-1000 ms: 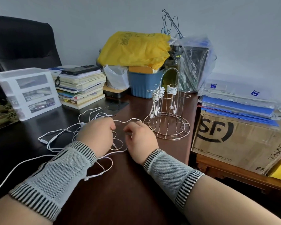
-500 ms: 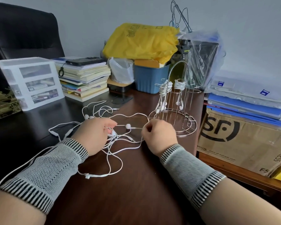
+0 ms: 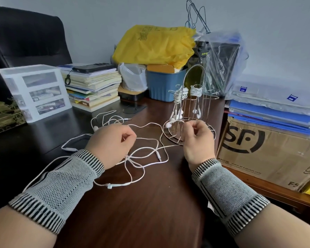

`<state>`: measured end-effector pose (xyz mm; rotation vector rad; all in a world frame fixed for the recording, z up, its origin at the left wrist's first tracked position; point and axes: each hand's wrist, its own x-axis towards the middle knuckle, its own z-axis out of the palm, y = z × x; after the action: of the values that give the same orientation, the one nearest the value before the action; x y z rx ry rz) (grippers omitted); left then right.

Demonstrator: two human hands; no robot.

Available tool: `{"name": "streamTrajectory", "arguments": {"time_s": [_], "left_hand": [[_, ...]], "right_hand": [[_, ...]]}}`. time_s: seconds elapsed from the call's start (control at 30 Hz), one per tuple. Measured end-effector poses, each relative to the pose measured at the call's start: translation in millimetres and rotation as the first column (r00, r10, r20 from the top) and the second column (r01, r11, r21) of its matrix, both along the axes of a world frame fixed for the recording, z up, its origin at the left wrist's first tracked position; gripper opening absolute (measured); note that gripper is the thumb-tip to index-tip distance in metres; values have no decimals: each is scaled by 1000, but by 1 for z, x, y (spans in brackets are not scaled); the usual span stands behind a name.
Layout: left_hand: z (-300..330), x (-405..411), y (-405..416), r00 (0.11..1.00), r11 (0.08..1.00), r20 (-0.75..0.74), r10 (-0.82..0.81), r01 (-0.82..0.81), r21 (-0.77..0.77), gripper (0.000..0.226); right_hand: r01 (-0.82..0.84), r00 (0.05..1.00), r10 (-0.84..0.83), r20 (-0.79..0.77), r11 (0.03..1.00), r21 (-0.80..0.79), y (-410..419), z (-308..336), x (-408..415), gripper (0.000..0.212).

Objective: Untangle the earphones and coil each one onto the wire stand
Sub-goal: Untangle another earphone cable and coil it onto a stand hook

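tangled white earphones [image 3: 141,154] sprawl mid-frame on the dark wooden desk [image 3: 141,212], cable strung left-right between left hand [image 3: 113,144] and right hand [image 3: 198,140], both pinching it. wire stand [image 3: 190,111] upright behind; grey wall [image 3: 97,24] beyond.

Glossy dark wood counter [image 3: 150,212], shiny metal wire stand [image 3: 190,126], smooth white plastic earphone cords [image 3: 143,153], knitted grey cloth wristbands [image 3: 64,187], matt brown cardboard box [image 3: 268,154], crinkled yellow plastic bag [image 3: 154,45]
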<state>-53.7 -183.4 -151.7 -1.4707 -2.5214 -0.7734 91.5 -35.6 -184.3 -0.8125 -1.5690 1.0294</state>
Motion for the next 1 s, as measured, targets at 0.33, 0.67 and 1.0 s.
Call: {"name": "streamTrajectory", "arguments": {"time_s": [0.33,0.67,1.0], "left_hand": [[-8,35,22,973,957,-160,-164,118,-265,33],[6,31,19,976,966,-25,-217,218,141,14],[22,35,15,969,905,82,-233,186,382,17]], "right_hand": [[-24,996,20,-88,999,-47,-3,-2,1,19],[-278,940,200,275,918,282,-24,11,13,36],[-507,840,473,268,858,76,-15,54,12,24]]}}
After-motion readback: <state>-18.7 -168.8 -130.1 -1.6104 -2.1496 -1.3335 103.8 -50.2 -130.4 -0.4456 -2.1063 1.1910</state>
